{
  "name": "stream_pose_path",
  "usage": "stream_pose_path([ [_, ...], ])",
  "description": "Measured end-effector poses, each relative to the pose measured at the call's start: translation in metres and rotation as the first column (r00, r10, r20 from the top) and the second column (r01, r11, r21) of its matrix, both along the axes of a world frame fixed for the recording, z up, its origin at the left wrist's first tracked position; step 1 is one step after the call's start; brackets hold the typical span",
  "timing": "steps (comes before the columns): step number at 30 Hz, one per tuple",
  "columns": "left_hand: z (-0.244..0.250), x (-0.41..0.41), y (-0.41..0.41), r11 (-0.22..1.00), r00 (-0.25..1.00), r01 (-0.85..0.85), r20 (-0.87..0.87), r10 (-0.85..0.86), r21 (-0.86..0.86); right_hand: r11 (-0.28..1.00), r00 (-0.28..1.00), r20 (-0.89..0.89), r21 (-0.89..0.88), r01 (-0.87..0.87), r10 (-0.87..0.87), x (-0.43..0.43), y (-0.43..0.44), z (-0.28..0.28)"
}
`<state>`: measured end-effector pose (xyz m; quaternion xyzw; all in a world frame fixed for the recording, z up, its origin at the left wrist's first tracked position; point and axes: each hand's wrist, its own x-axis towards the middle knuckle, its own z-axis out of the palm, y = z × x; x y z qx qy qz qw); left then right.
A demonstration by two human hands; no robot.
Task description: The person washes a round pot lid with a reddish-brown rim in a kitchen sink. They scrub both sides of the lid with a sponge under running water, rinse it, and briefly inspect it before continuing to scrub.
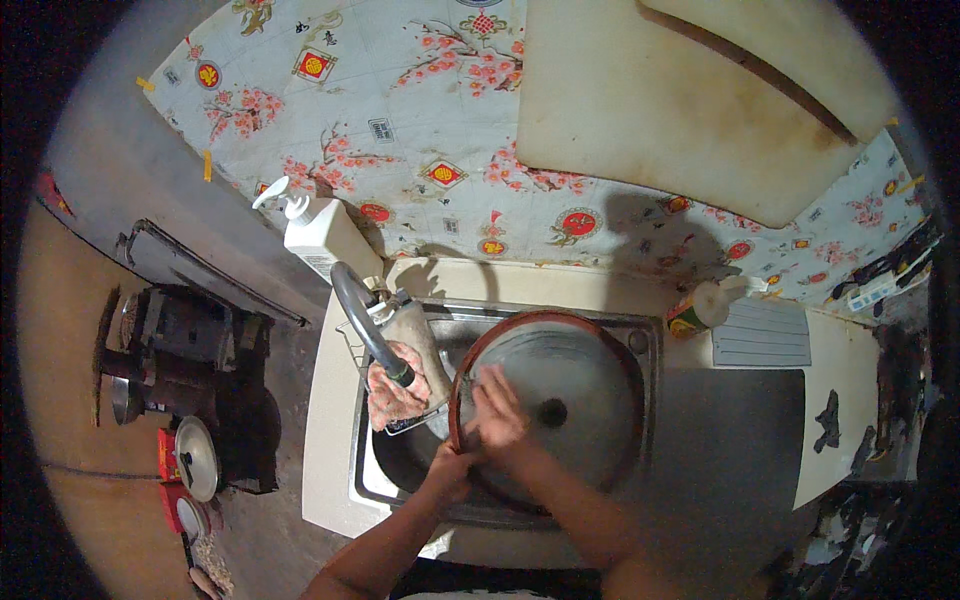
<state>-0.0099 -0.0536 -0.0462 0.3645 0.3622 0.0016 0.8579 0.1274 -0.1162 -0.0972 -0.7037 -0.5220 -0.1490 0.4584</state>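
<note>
A round glass pot lid (pixel 592 382) with a brown rim and a dark centre fitting is held over the steel sink (pixel 401 480). My left hand (pixel 450 469) grips the lid's rim at its lower left. My right hand (pixel 497 409) lies against the lid's glass near the left rim, fingers extended; whether it holds a cloth or sponge under the palm cannot be seen. Left of the lid, the dark curved faucet spout (pixel 367 322) reaches over a pink-and-white cloth (pixel 397 386) on a wire rack.
A white pump bottle (pixel 330 232) stands behind the faucet. At the back right of the counter are a yellow-and-green container (pixel 697 309) and a ridged pale board (pixel 761 334). Large cutting boards (pixel 675 112) lean on the patterned wall covering. A metal lid (pixel 197 459) lies far left.
</note>
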Motion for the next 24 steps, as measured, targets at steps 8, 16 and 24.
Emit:
stream_pose_path([
  [8, 0.017, 0.007, 0.003, 0.997, 0.998, 0.023, 0.067, -0.019, -0.067, 0.874, 0.888, -0.074, -0.231, 0.428, -0.454, 0.063, 0.004, 0.047],
  [16, 0.018, 0.005, 0.011, 1.0, 0.997, 0.007, 0.078, -0.005, -0.027, 0.926, 0.537, -0.833, 0.089, 0.367, -0.132, 0.065, 0.018, 0.03],
  [24, 0.012, 0.007, 0.01, 0.992, 0.995, -0.097, 0.023, 0.099, -0.085, 0.998, 0.966, -0.252, -0.039, 0.054, -0.062, 0.041, 0.015, 0.039],
])
